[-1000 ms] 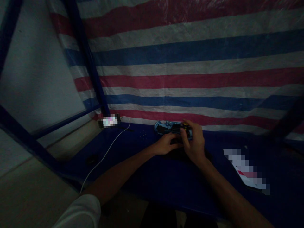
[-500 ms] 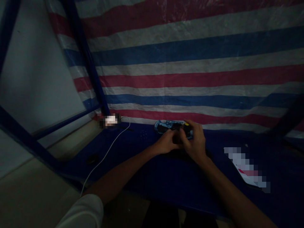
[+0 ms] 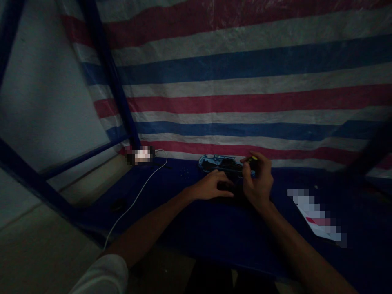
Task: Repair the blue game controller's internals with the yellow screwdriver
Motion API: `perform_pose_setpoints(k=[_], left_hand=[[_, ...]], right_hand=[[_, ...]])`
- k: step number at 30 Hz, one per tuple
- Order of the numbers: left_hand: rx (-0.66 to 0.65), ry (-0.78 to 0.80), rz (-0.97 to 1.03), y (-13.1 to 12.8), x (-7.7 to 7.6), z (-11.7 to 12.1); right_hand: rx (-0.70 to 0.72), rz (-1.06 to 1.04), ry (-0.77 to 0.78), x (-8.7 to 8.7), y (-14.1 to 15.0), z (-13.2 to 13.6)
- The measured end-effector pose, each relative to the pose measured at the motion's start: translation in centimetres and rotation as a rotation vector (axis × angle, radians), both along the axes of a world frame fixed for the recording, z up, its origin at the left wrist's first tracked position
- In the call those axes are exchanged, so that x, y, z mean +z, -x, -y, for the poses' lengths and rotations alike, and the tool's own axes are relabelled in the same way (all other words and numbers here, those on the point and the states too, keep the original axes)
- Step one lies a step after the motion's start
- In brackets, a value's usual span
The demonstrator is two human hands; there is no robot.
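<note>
The scene is very dark. A blue tray [image 3: 211, 161] lies on the dark blue table [image 3: 214, 232] against the striped tarp. My left hand [image 3: 211, 188] rests just in front of the tray, fingers laid over a small dark object that I cannot make out. My right hand [image 3: 259, 181] is closed in a pinch at the tray's right end, gripping a small tool with a yellow tip [image 3: 252, 157].
A striped red, white and blue tarp [image 3: 245, 81] hangs behind the table. A white cable [image 3: 134, 200] runs from a blurred device [image 3: 141, 155] at the back left over the table's edge. Blurred paper [image 3: 318, 216] lies at the right. Blue frame bars [image 3: 116, 90] stand left.
My right hand has shifted a little right and risen at the tray's end. My left hand has flattened and lowered onto the table in front of the tray.
</note>
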State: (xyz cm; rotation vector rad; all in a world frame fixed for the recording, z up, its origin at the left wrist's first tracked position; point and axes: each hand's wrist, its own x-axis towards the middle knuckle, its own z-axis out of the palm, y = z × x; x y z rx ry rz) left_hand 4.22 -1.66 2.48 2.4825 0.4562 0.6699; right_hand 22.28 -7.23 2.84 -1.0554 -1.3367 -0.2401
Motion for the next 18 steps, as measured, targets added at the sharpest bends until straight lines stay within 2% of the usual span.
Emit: perform_pose_setpoints(k=[5, 8, 12, 14, 16, 18], left_hand=[[0.043, -0.039, 0.065, -0.2, 0.0, 0.0], [0.099, -0.050, 0.104, 0.8, 0.9, -1.0], [0.168, -0.024, 0.136, 4.7, 3.1, -3.3], [0.230, -0.012, 0.064, 7.3, 3.7, -4.4], [0.331, -0.021, -0.044, 9.9, 3.7, -5.1], [0.434, -0.015, -0.150, 12.0, 3.1, -5.6]], right_hand=[[0.060, -0.074, -0.107, 0.3, 0.4, 0.1], [0.066, -0.168, -0.164, 0.7, 0.5, 0.1], [0.057, -0.254, -0.175, 1.0, 0.4, -0.1], [0.057, -0.265, -0.157, 0.9, 0.3, -0.1], [0.045, -0.254, -0.130, 0.9, 0.3, -0.1], [0.027, -0.222, -0.104, 0.8, 0.5, 0.0]])
